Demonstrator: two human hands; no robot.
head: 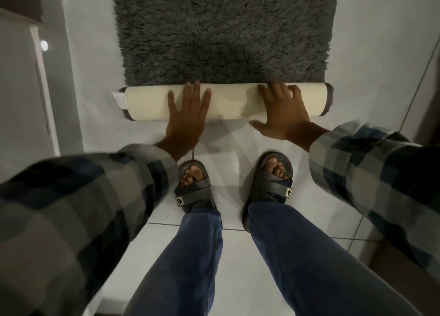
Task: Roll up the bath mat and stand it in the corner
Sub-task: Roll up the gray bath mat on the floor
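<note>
Bath mat (pixel 223 29) on the tiled floor (pixel 238 256), near edge rolled into a short cream-backed tube, most of the grey pile beyond it flat. Left hand (pixel 185 115) and right hand (pixel 283 115) rest flat on the roll, grip wide, palms pressing, clasping nothing. White tag (pixel 120 101) at the roll's left end. Risk: uneven pushing skews the roll into a cone; loose turns spring open.

Half-rolled bath mat (pixel 223 29) on tiled floor (pixel 238 256)

Both hands (pixel 187 115) (pixel 284 115) press flat on the half-rolled bath mat (pixel 228 101).
</note>
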